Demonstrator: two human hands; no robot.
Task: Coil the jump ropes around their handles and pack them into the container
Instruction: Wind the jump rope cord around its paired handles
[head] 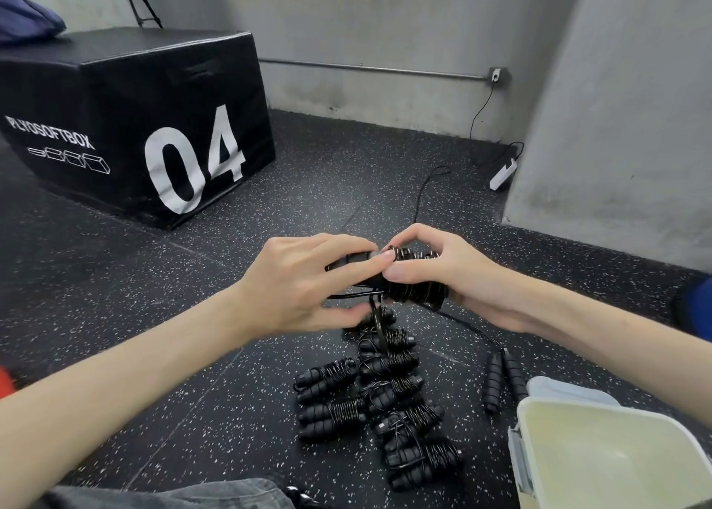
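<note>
Both hands are held out in front of the person, above the floor (269, 277). The left hand (304, 281) reaches in from the left, its fingers curled round the bare end of a black jump rope (412, 277). The thumb is underneath and the fingers lie on top. The right hand (458, 277) comes in from the right and cups the other end, where thin black cord is wound round and round the handles. Its first finger and thumb pinch at the coils. The two hands touch in the middle. A loose bit of cord hangs down from the rope toward the floor.

Right under the hands lies a pile of wound ropes (385, 396), all black, some on top of others. Just to the right of the pile are two bare handles (501, 377) side by side, with cord running off from them. A pale plastic box (601, 454) sits open at the bottom right, near the pile, and part of it is cut off by the edge. A clear lid (566, 389) peeks out behind it.

Farther back on the left stands a big black block (127, 123) marked 04. A white power strip (502, 175) lies by the grey wall.

The hands hide the middle of the held rope, so I cannot tell how far the winding goes.
</note>
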